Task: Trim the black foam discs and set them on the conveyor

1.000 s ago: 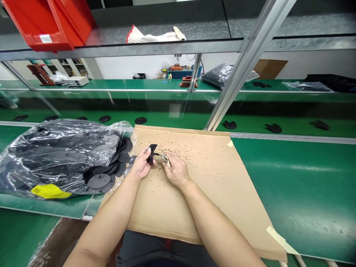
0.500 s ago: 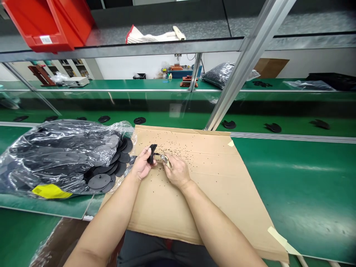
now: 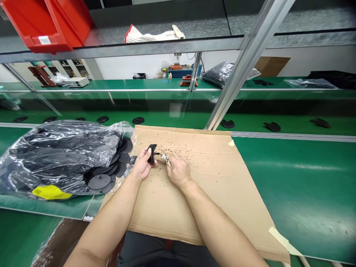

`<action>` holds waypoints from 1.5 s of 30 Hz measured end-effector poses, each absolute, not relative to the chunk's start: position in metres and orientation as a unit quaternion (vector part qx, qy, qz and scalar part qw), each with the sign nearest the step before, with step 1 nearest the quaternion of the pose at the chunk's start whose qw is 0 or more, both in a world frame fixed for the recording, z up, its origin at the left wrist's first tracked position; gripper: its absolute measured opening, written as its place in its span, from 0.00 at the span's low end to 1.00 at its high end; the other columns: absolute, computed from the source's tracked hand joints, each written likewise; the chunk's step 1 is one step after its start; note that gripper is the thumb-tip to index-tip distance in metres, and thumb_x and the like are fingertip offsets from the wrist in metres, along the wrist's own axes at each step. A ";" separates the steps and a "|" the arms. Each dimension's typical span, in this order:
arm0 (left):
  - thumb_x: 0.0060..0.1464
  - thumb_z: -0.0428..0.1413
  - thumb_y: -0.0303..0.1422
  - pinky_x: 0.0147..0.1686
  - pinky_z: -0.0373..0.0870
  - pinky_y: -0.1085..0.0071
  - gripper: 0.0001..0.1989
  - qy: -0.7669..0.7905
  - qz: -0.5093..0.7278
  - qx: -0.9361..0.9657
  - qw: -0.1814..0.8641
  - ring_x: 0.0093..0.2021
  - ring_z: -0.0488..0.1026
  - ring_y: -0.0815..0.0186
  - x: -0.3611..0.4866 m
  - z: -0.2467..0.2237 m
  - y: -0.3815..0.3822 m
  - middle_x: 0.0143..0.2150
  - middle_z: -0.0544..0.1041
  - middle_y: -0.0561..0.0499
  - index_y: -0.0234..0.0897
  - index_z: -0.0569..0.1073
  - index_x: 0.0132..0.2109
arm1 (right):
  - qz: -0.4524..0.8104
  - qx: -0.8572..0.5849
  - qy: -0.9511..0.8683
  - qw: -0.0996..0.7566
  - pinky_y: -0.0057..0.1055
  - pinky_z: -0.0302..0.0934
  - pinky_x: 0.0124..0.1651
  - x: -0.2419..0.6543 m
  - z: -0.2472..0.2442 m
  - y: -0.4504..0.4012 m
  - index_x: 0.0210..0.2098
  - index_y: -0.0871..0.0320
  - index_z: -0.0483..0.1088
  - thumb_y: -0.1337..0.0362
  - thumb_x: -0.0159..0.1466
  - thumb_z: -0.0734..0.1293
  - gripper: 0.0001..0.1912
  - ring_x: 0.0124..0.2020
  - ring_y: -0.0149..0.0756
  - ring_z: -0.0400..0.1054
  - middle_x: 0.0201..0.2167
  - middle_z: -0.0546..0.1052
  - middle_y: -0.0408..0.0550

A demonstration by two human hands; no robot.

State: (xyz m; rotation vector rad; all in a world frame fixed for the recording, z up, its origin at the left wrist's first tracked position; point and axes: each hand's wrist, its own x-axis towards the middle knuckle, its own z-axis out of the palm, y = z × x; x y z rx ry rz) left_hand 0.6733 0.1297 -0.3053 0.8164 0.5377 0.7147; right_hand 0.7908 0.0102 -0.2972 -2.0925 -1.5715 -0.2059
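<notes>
A black round part [image 3: 151, 153], seen nearly edge-on, is pinched in my left hand [image 3: 142, 165]. My right hand [image 3: 178, 170] is closed round a small metal hand tool [image 3: 166, 159], whose tip points left at a thin black piece beside the part. Whether the tip touches that piece is too small to tell. Both hands are above a brown cardboard sheet [image 3: 205, 200] strewn with tiny dark bits. Left of my left hand, black discs [image 3: 99, 181] spill from the mouth of a clear plastic bag [image 3: 55, 155].
Black parts [image 3: 138, 120] lie spaced along the green strip [image 3: 178, 111] behind the cardboard. A slanted metal post [image 3: 236, 70] rises at its back right corner. Overhead, a shelf holds a red bin [image 3: 52, 26] and a white glove [image 3: 152, 35].
My right hand and the tool have shifted slightly to the right, a little farther from the black part. My left hand still grips the part in nearly the same place.
</notes>
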 end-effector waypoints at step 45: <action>0.39 0.68 0.29 0.23 0.65 0.78 0.28 0.247 0.359 0.368 0.821 0.22 0.67 0.74 0.673 -0.306 0.133 0.32 0.71 0.55 0.38 0.66 0.48 | 0.081 -0.741 -0.479 0.462 0.31 0.61 0.41 0.789 -0.302 0.012 0.41 0.54 0.72 0.66 0.59 0.63 0.11 0.37 0.37 0.68 0.36 0.76 0.43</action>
